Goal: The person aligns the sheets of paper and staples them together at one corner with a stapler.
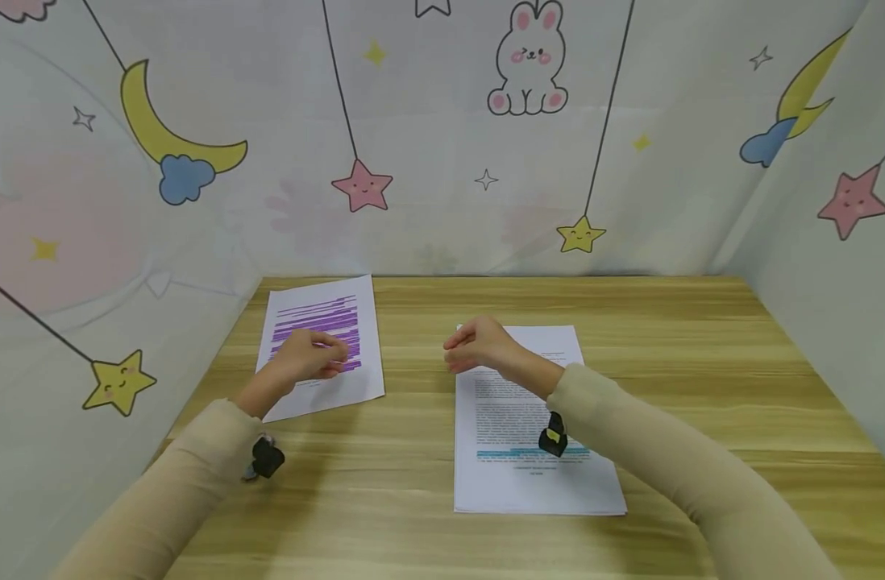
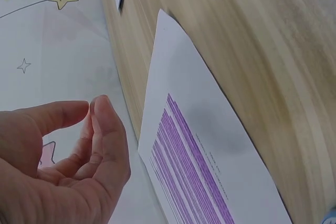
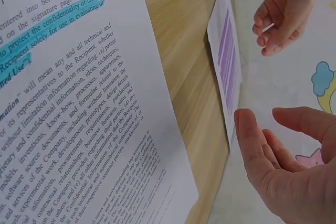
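The blue-marked document [image 1: 515, 435] lay flat on the wood-grain surface [image 1: 413, 483], with rows of small black print and a blue band across the lines near the end closest to me; to the left of that document, and farther from me, lay the purple-marked sheet [image 1: 315, 318], turned at a slant, with dense purple stripes over most of its lines.

My right hand [image 1: 486, 346] hovered over the far left corner of the document, its fingers loosely bent and a small gap between thumb and forefinger; it had hold of nothing. My left hand [image 1: 305, 356] hung well to the left of the document, above the purple-marked sheet, its fingers softly curved and the thumb tip at or almost at the forefinger; it was empty too, though I could not tell whether those two tips touched.

Beige sleeves [image 1: 653, 427] covered both my arms; a black wrist device [image 1: 553, 439] showed over the document, below my right cuff; beyond the document rose a pale cloth [image 1: 442, 121] printed with stars, moons and a rabbit.
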Demonstrator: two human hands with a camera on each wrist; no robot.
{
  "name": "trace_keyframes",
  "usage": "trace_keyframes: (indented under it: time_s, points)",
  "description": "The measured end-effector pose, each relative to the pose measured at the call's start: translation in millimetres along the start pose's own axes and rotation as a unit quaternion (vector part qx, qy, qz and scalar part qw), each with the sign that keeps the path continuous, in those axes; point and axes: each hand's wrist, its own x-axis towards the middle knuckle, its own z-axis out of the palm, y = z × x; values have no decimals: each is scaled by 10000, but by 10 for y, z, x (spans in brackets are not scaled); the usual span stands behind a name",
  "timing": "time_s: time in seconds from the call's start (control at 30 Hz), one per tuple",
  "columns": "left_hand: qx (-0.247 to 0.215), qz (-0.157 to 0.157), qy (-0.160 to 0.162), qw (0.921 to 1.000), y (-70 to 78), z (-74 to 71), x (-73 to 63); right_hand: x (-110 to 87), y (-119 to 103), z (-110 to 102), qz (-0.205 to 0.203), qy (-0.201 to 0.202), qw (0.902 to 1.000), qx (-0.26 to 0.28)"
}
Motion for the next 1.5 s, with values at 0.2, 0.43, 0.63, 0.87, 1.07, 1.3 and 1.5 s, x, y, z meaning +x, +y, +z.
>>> trace_keyframes:
  time_s: [0.2, 0.43, 0.63, 0.87, 1.07, 1.3, 1.5]
  points:
    - [38, -15, 89, 10000, -35, -128, 33, 121, -78, 145, 68, -7, 10000, -2]
    - [433, 87, 455, 9980, -99, -262, 83, 220, -144, 267, 127, 97, 9998, 92]
    - [627, -20, 596, 9963, -195, -429, 131, 318, -129, 325, 125, 238, 9992, 285]
    - [845, -45, 667, 9942, -238, -540, 154, 424, -131, 360, 244, 368, 9984, 356]
    - [1110, 55, 839, 9903, -313, -644, 207, 538, -118, 402, 278, 426, 9978, 431]
    - [1164, -17, 835, 9897, -395, -770, 259, 563, -190, 480, 222, 408, 9985, 286]
    - [1276, -76, 994, 9868, -431, -841, 265, 622, -193, 527, 264, 489, 9982, 225]
